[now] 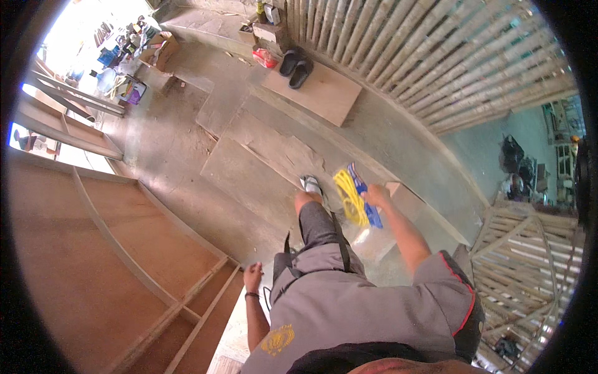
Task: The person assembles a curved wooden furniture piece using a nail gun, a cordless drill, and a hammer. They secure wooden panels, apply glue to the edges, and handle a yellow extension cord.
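Observation:
My right hand (375, 195) is closed round a bundle out in front of my body. In it are a yellow looped cord-like coil (352, 198) and a long blue piece (358, 181) with pale markings; their exact kind is unclear. Low at my left side hangs my left hand (253, 277), with a dark band at the wrist. Its fingers look loosely apart and hold nothing visible. Closest to it is the edge of a large brown wooden panel (124, 230) with frame strips.
A slatted wall (398, 50) runs along the far right. Black slippers (294, 68) rest on a board (330, 96) beside a red packet (265, 57). A cardboard box (163, 53) and clutter stand far left. Flat sheets (255, 181) cover the floor ahead.

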